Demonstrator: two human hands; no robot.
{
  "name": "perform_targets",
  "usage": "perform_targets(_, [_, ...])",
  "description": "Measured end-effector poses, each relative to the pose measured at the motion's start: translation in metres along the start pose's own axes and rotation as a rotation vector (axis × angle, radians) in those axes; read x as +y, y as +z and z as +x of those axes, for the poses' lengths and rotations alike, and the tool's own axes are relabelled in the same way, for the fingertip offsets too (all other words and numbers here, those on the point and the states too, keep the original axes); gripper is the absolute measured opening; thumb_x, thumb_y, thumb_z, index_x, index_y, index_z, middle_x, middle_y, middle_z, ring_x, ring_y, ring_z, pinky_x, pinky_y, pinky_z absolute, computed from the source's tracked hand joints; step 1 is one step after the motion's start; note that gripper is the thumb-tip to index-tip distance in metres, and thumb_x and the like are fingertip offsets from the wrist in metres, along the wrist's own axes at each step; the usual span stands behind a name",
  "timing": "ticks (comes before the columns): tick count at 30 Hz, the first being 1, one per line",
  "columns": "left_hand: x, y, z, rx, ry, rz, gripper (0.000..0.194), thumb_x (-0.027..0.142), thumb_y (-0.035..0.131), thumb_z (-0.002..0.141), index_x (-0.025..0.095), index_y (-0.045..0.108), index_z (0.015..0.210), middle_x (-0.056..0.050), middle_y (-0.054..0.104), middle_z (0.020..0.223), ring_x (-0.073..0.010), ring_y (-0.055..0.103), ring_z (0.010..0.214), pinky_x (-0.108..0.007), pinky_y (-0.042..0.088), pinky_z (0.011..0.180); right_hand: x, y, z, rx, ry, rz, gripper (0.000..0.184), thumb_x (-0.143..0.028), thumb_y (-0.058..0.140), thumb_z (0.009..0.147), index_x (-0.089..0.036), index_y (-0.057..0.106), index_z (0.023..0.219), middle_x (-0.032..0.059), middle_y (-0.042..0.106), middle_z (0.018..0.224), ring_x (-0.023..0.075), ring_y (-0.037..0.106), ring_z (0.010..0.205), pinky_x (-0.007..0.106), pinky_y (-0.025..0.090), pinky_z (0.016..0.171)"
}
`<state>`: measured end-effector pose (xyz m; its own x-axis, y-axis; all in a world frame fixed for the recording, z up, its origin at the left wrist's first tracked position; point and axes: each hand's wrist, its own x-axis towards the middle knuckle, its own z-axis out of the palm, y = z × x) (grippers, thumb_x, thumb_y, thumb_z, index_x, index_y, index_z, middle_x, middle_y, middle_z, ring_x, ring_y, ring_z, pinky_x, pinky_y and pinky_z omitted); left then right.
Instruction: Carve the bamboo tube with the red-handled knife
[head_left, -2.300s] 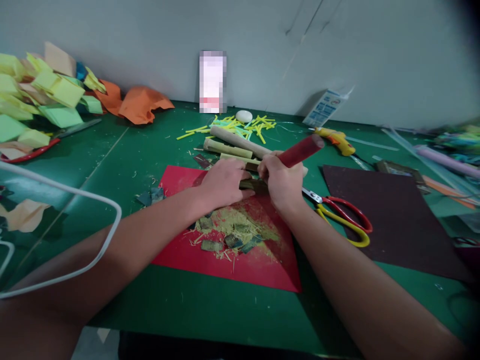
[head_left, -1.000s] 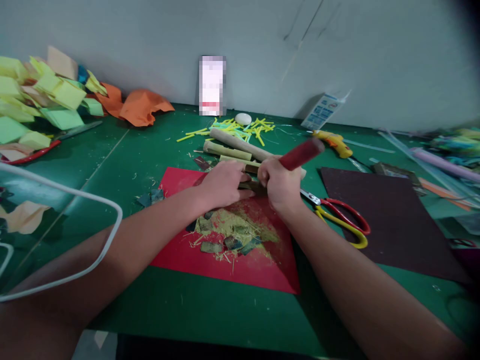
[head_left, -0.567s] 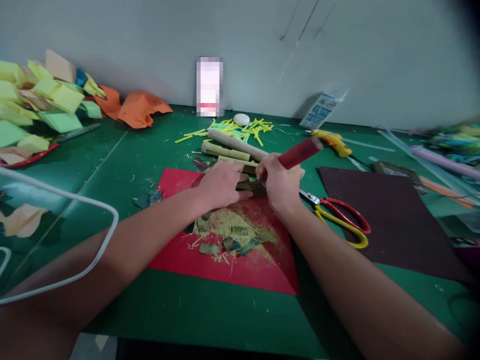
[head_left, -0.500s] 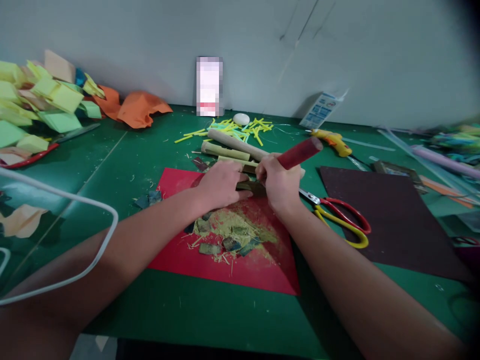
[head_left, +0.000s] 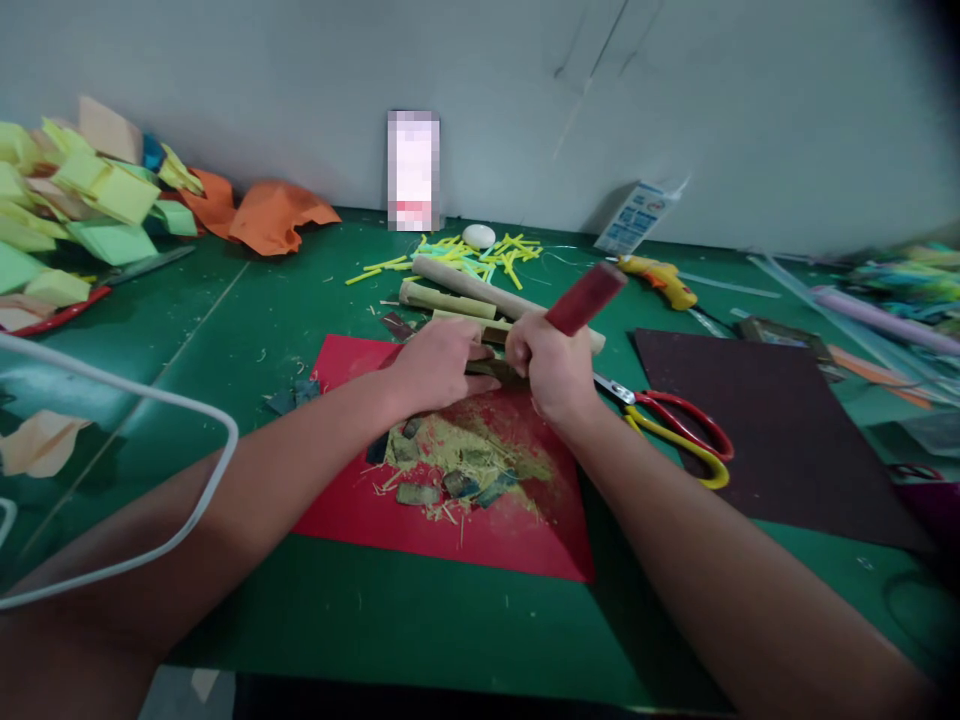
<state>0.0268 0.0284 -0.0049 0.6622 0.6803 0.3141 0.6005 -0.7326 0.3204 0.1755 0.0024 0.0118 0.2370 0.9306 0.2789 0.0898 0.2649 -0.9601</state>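
Observation:
My right hand (head_left: 559, 365) is closed around a tool with a thick dark red handle (head_left: 586, 298), which slants up to the right. The working end of that tool is hidden by the hand. Beside it, my left hand (head_left: 442, 360) holds down a greenish-brown bamboo piece (head_left: 495, 369), with fingers on either side of it. Both hands are over a red sheet (head_left: 540, 555). Yellowish shavings (head_left: 480, 440) and several dark, flat chips (head_left: 418, 495) lie on the sheet. Just behind the hands are a hollowed bamboo tube (head_left: 450, 300) and a long pale stick (head_left: 469, 283).
Scissors (head_left: 682, 430) with red and yellow handles lie at right, partly over a dark brown sheet (head_left: 787, 440). Behind are a yellow glue gun (head_left: 660, 280), yellow strips (head_left: 517, 265) and a leaning phone (head_left: 414, 170). Folded papers (head_left: 112, 190) pile up left; a white cable (head_left: 217, 480) crosses my left forearm.
The red handle has shifted slightly left and stands a little steeper, with my right hand moving along. My left hand stays on the bamboo piece. The whole view has shifted slightly.

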Motion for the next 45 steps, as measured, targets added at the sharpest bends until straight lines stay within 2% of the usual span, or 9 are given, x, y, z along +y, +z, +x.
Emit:
perform_targets(6, [0.0004, 0.0014, -0.0003, 0.009, 0.051, 0.077, 0.029, 0.045, 0.069, 0.087, 0.018, 0.076, 0.091, -0.008, 0.065, 0.089, -0.0259, 0.061, 0.091, -0.041, 0.047, 0.078, 0.0041, -0.0019, 0.0028, 0.142, -0.003, 0.058, 0.026, -0.014, 0.05, 0.068, -0.022, 0.047, 0.043, -0.0037, 0.045, 0.04, 0.0073, 0.038, 0.039, 0.022, 0.028, 0.039])
perform_targets(17, [0.0012, 0.0005, -0.0012, 0.033, 0.044, 0.075, 0.028, 0.045, 0.07, 0.086, 0.019, 0.078, 0.092, -0.007, 0.066, 0.089, -0.0249, 0.061, 0.089, -0.041, 0.048, 0.078, 0.0075, -0.004, 0.0063, 0.063, 0.008, -0.037, 0.029, -0.014, 0.052, 0.072, -0.021, 0.051, 0.044, -0.0033, 0.047, 0.042, 0.0075, 0.04, 0.043, 0.022, 0.031, 0.042])
perform_targets(25, [0.0026, 0.0, -0.0006, 0.023, 0.016, 0.053, 0.025, 0.043, 0.07, 0.085, 0.019, 0.077, 0.089, -0.007, 0.065, 0.087, -0.0252, 0.061, 0.089, -0.041, 0.048, 0.079, 0.004, -0.0022, 0.0054, 0.075, 0.024, -0.073, 0.029, -0.015, 0.053, 0.072, -0.021, 0.049, 0.044, -0.0034, 0.048, 0.043, 0.0073, 0.041, 0.042, 0.021, 0.033, 0.043])
perform_targets(33, [0.0029, 0.0003, -0.0007, 0.024, 0.006, 0.045, 0.027, 0.043, 0.07, 0.084, 0.019, 0.078, 0.095, -0.008, 0.065, 0.089, -0.0263, 0.062, 0.091, -0.042, 0.049, 0.08, 0.0024, -0.0016, 0.0046, 0.093, 0.014, -0.089, 0.027, -0.015, 0.052, 0.071, -0.021, 0.047, 0.046, -0.0039, 0.048, 0.044, 0.0073, 0.04, 0.042, 0.022, 0.034, 0.043])
perform_targets(38, [0.0046, -0.0015, 0.0, -0.005, -0.013, 0.048, 0.027, 0.044, 0.07, 0.084, 0.019, 0.078, 0.093, -0.008, 0.065, 0.09, -0.0279, 0.062, 0.093, -0.044, 0.05, 0.082, 0.0017, -0.0008, 0.0045, 0.062, 0.017, -0.097, 0.025, -0.017, 0.052, 0.071, -0.022, 0.046, 0.047, -0.0037, 0.048, 0.044, 0.0082, 0.042, 0.045, 0.023, 0.034, 0.044])
perform_targets(45, [0.0025, 0.0008, -0.0018, 0.064, -0.031, -0.016, 0.022, 0.039, 0.074, 0.081, 0.018, 0.072, 0.088, -0.008, 0.065, 0.087, -0.0263, 0.063, 0.088, -0.043, 0.052, 0.077, 0.0058, 0.0029, 0.0071, 0.053, -0.009, -0.143, 0.023, -0.017, 0.053, 0.068, -0.024, 0.038, 0.051, -0.0063, 0.041, 0.045, 0.0085, 0.038, 0.047, 0.024, 0.031, 0.046])
